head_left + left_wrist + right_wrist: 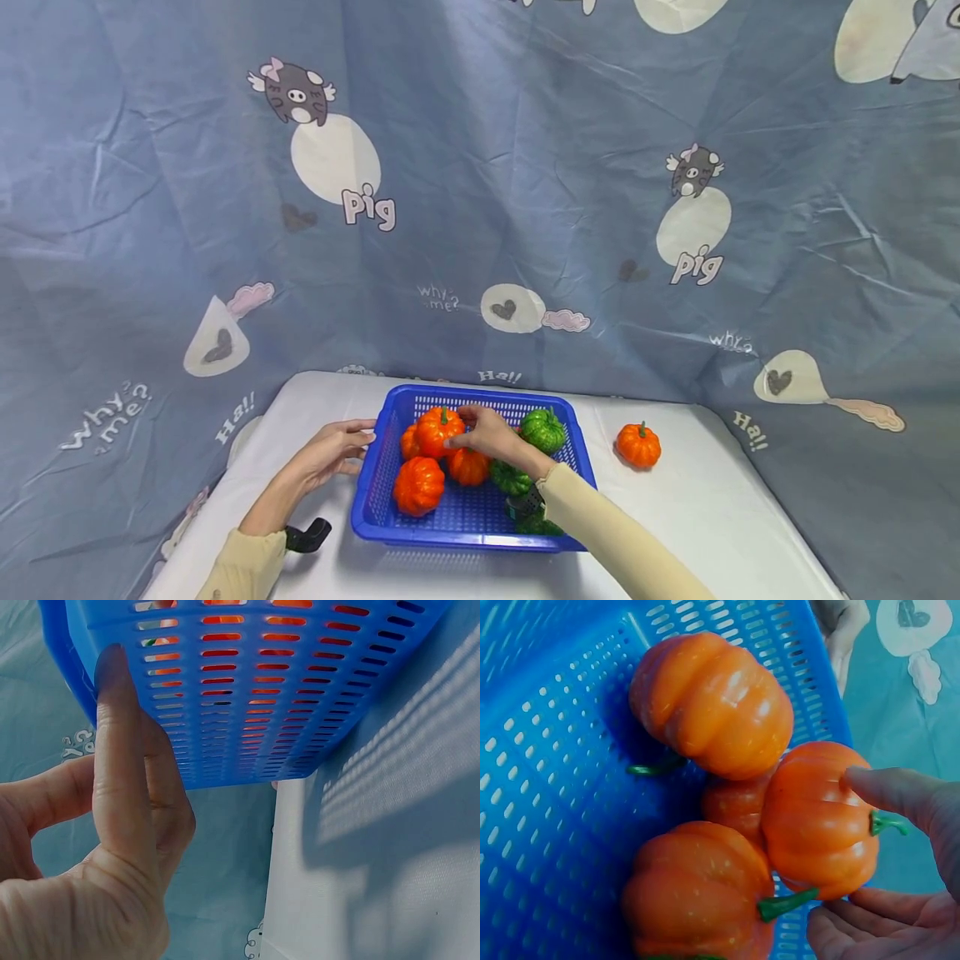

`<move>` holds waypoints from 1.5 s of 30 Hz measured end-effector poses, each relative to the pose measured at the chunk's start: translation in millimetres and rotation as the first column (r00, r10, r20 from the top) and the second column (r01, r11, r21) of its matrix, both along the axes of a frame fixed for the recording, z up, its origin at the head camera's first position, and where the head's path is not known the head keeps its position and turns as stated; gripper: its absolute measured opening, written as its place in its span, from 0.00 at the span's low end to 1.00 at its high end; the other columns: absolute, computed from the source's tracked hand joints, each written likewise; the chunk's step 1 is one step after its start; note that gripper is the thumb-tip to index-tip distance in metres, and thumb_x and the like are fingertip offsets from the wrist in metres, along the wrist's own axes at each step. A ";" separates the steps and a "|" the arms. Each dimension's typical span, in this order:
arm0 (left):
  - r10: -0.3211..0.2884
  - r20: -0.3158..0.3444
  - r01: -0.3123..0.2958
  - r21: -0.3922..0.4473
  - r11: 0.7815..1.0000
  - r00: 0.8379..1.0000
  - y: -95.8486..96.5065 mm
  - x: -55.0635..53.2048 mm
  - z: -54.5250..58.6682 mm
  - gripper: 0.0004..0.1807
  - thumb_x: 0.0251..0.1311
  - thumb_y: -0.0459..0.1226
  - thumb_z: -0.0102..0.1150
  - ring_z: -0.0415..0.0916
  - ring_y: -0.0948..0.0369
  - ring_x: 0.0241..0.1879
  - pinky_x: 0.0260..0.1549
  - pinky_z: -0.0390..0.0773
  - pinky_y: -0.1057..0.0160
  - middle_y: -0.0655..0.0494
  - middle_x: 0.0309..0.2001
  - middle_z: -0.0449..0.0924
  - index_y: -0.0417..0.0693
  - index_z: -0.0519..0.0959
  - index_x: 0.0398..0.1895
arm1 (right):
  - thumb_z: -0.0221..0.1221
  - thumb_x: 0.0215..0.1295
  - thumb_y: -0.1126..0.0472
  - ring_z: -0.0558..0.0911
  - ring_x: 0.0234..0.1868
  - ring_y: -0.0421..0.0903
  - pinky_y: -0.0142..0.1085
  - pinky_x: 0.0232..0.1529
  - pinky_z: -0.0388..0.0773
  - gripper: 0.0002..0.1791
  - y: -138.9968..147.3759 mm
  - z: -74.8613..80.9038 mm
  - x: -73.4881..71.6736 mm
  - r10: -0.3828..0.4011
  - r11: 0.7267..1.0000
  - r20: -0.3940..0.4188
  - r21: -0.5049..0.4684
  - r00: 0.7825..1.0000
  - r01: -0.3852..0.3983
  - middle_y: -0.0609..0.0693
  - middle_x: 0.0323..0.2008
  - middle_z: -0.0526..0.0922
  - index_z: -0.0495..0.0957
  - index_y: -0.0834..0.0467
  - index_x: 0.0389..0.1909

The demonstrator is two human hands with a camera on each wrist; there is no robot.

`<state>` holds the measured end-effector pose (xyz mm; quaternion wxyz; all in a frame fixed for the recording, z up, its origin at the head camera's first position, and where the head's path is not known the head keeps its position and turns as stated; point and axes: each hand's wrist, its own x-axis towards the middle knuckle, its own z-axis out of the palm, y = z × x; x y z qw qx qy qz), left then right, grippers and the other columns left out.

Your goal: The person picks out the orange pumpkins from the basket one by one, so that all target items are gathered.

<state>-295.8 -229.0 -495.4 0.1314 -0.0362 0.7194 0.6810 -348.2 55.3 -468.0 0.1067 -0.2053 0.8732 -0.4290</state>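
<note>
A blue plastic basket [465, 540] holds several orange pumpkins and green pumpkins. Reaching inside it, my right hand [495, 437] holds one orange pumpkin [821, 817] between thumb and fingers, near its green stem. That pumpkin rests against other orange ones, including a partly hidden pumpkin [735, 806] beneath. Another orange pumpkin [418, 486] lies nearer the front left of the basket. At the basket's left side, my left hand [332, 454] touches the rim with fairly straight fingers, as the left wrist view also shows.
On the white table [637, 517], a single orange pumpkin [638, 445] sits right of the basket. A green pumpkin [543, 430] lies at the back right inside; others are partly covered by my right arm. A blue printed curtain [480, 208] hangs behind the table.
</note>
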 end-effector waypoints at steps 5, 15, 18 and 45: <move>-0.006 0.000 0.006 0.007 1.000 1.000 0.7 -0.3 0.4 0.30 0.66 0.37 0.52 0.79 0.57 0.38 0.39 0.84 0.51 0.45 0.47 0.78 0.34 0.62 0.69 | 0.72 0.49 0.56 0.82 0.48 0.49 0.40 0.49 0.80 0.37 -5.5 -4.5 -4.1 0.015 1.000 0.027 -0.012 1.000 -0.015 0.57 0.49 0.82 0.72 0.64 0.60; -0.014 0.001 0.014 0.017 1.000 1.000 -0.2 -0.8 0.6 0.29 0.67 0.36 0.50 0.79 0.57 0.38 0.38 0.85 0.53 0.46 0.46 0.78 0.34 0.60 0.69 | 0.73 0.47 0.59 0.80 0.52 0.52 0.44 0.52 0.79 0.42 -8.0 -7.8 -4.3 0.071 0.997 0.025 0.012 0.997 -0.072 0.59 0.52 0.80 0.67 0.65 0.64; -0.017 0.002 0.017 0.013 1.000 1.000 0.1 -0.6 1.1 0.29 0.67 0.36 0.50 0.79 0.57 0.38 0.38 0.85 0.53 0.46 0.46 0.77 0.33 0.60 0.69 | 0.72 0.48 0.59 0.80 0.51 0.52 0.44 0.52 0.79 0.40 -7.3 -8.2 -4.8 0.071 0.997 0.018 0.016 0.997 -0.071 0.59 0.52 0.80 0.68 0.65 0.63; -0.039 -0.008 0.039 0.026 0.999 0.999 -1.4 -0.5 0.5 0.31 0.67 0.37 0.51 0.78 0.58 0.38 0.38 0.85 0.54 0.48 0.45 0.77 0.32 0.59 0.70 | 0.69 0.54 0.62 0.76 0.62 0.53 0.39 0.58 0.77 0.37 56.0 32.3 33.7 0.260 0.962 0.120 -0.112 0.958 -0.247 0.58 0.60 0.76 0.68 0.62 0.66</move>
